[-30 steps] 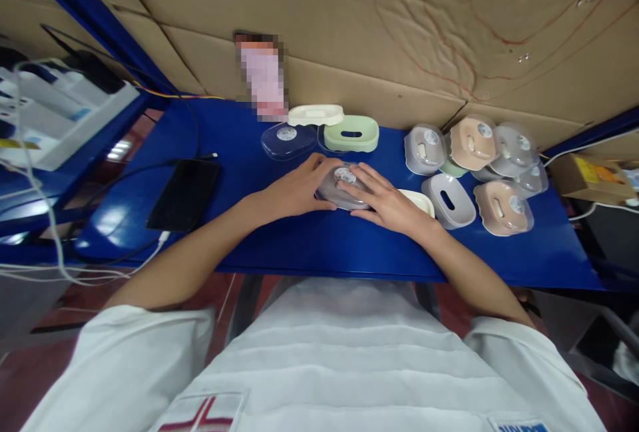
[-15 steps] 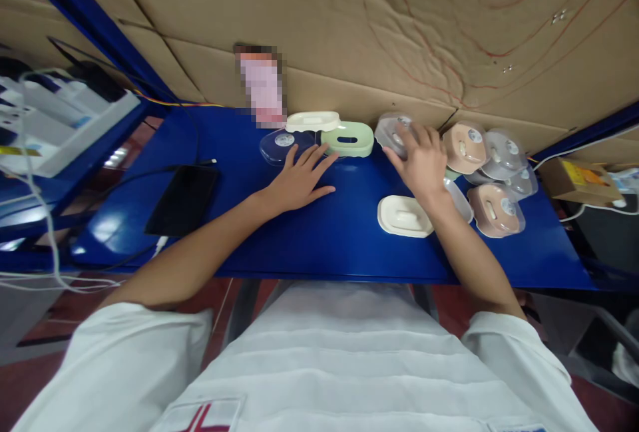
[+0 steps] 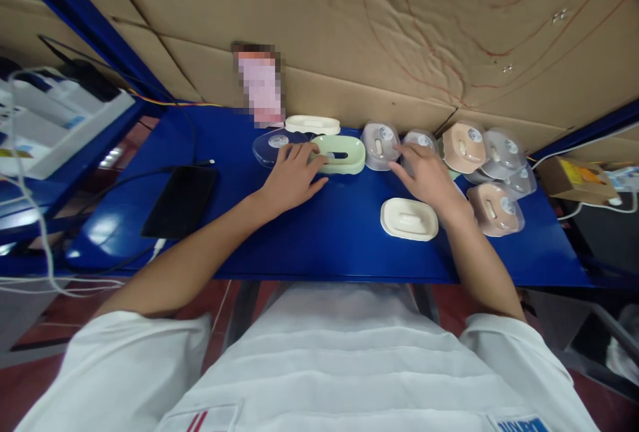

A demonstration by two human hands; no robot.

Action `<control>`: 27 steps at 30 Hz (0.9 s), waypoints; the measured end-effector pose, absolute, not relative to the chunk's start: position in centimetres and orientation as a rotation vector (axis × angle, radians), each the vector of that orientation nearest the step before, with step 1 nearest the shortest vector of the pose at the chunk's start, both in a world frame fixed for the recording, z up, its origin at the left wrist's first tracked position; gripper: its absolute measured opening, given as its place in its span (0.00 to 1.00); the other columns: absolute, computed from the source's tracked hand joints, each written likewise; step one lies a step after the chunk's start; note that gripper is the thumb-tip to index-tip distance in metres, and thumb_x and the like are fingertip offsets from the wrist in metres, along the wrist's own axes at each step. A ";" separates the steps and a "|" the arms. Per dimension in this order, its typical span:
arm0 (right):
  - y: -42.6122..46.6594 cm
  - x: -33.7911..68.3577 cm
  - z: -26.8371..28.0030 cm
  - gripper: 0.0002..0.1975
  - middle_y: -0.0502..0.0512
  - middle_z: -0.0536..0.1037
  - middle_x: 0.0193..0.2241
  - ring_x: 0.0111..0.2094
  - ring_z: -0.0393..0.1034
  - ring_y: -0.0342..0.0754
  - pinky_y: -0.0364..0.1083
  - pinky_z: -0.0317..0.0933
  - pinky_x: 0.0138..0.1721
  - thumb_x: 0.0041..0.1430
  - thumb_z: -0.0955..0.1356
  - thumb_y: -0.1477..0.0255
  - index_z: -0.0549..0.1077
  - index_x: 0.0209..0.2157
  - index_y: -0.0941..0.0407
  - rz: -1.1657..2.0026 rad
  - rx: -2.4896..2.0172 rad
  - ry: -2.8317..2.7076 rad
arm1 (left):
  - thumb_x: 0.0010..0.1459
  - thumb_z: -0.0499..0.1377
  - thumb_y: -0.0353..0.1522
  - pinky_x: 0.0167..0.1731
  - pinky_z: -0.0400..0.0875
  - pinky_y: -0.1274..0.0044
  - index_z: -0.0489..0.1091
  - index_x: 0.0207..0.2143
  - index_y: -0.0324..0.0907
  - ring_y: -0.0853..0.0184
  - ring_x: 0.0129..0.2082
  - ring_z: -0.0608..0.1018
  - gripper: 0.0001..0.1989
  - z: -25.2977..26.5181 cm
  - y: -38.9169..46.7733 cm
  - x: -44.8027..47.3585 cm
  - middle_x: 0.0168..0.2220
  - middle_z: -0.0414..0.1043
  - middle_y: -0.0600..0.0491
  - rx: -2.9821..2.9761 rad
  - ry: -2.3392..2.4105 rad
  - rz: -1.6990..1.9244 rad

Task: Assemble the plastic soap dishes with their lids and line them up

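Note:
My left hand (image 3: 294, 178) lies over the left end of a light green oval tray (image 3: 352, 146) with a slot in its middle. Its thumb is stretched out and the fingertips rest on or close to the tray's end. Under and behind those fingers is a clear plastic cover (image 3: 269, 146) with a round label. My right hand (image 3: 426, 176) is open, thumb and fingers apart, beside a grey soap box with clear cover (image 3: 380, 147). Partly behind that hand is a second grey box (image 3: 419, 142). A cream oval piece (image 3: 409, 220) with a raised middle lies below it.
Another cream piece (image 3: 312, 124) is at the back. Pink covered boxes (image 3: 463, 147) and more grey ones (image 3: 502, 152) cluster on the right. A black tablet-like device (image 3: 180, 200) with cables lies left. A phone-shaped blurred object (image 3: 262, 86) leans against the cardboard (image 3: 339, 32).
The right hand has drawn right, uncovering the grey box, which now sits beside the green tray. The green tray has shifted slightly left and nearer me; the left fingers have come closer together.

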State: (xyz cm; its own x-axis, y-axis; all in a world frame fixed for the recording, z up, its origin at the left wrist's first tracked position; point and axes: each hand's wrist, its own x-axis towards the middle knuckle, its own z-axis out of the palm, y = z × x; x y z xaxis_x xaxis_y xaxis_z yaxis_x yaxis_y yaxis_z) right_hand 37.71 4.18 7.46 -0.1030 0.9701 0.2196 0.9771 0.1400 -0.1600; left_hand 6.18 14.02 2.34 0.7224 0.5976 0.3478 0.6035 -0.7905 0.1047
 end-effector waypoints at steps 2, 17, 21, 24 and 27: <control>1.7 39.3 8.5 0.23 0.62 0.83 0.54 0.53 0.79 0.61 0.59 0.71 0.57 0.76 0.62 0.55 0.79 0.57 0.54 0.214 -1.828 -2.170 | 0.71 0.57 0.37 0.61 0.67 0.50 0.74 0.59 0.38 0.41 0.63 0.73 0.19 2.6 13.8 6.3 0.63 0.70 0.32 -2.879 -1.013 -0.641; -1.7 39.8 9.8 0.24 0.72 0.84 0.49 0.53 0.80 0.68 0.60 0.70 0.50 0.73 0.65 0.54 0.79 0.52 0.59 0.149 -2.666 -1.950 | 0.74 0.58 0.33 0.62 0.66 0.67 0.77 0.52 0.44 0.60 0.56 0.81 0.09 1.5 8.1 7.9 0.55 0.82 0.48 -3.209 -0.045 -0.417; -1.5 39.6 9.7 0.21 0.74 0.83 0.50 0.52 0.80 0.71 0.57 0.68 0.44 0.70 0.69 0.57 0.77 0.53 0.60 0.240 -3.031 -1.898 | 0.75 0.54 0.28 0.61 0.66 0.68 0.77 0.47 0.45 0.63 0.52 0.82 0.11 1.8 9.6 7.3 0.51 0.83 0.50 -3.215 -0.114 -0.423; -1.6 38.4 9.6 0.20 0.72 0.83 0.52 0.52 0.80 0.70 0.57 0.68 0.45 0.70 0.69 0.63 0.75 0.57 0.59 0.237 -2.888 -2.066 | 0.74 0.54 0.27 0.65 0.65 0.67 0.77 0.48 0.45 0.63 0.54 0.81 0.12 1.9 9.3 7.4 0.52 0.83 0.50 -3.270 -0.090 -0.452; -2.0 37.6 9.4 0.20 0.68 0.83 0.52 0.51 0.80 0.67 0.57 0.69 0.48 0.70 0.68 0.65 0.74 0.59 0.58 0.242 -2.524 -2.290 | 0.72 0.57 0.27 0.68 0.64 0.60 0.78 0.52 0.46 0.57 0.63 0.77 0.12 1.9 8.7 7.6 0.61 0.78 0.45 -3.268 -0.126 -0.524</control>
State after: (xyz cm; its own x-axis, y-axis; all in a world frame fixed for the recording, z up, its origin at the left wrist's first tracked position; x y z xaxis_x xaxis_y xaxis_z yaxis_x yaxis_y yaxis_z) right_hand 37.56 -2.01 9.41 0.1084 0.9524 -0.2851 0.9909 -0.0806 0.1076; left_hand 7.62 8.73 1.92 0.9473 0.1011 0.3038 0.0475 -0.9827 0.1790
